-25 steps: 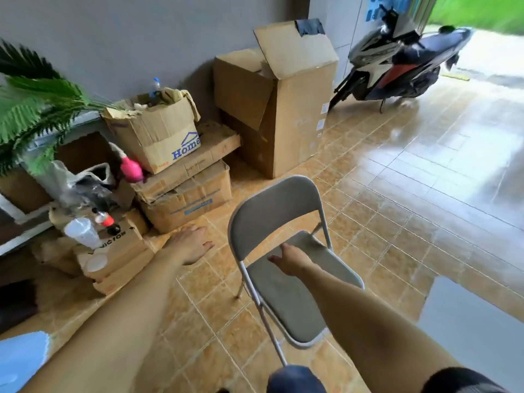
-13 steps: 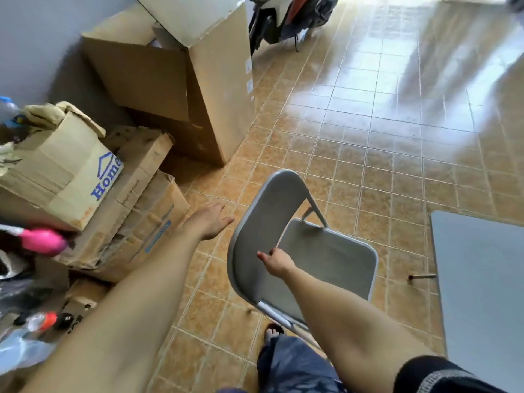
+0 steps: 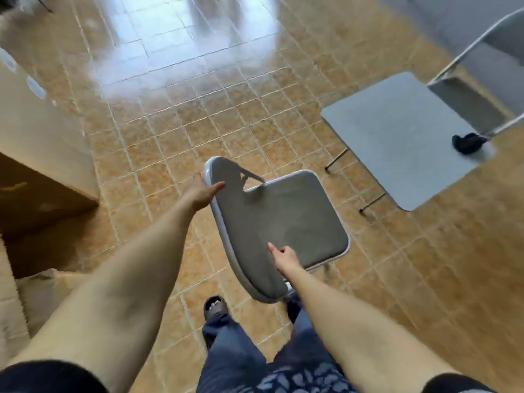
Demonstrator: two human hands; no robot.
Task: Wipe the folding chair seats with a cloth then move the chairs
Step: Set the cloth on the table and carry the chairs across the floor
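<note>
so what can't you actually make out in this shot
Head view, the only one:
- Legs of the grey padded folding chair: hidden under its own seat and backrest.
- Right hand grip: fingers curl behind the backrest edge, so its closure is unclear.
- Left hand: at the backrest's top, contact blurred.
- Second grey folding chair: backrest cut by the right edge.
- Small black object on its seat: too blurred to identify.

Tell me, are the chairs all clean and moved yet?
Not yet. Neither hand has a cloth, so wiping looks over or paused; cleanliness can't be judged. Moving is underway: the left hand holds the grey chair's backrest and the right hand its seat edge. The second chair, with a dark bundle on its seat, stands untouched.
</note>
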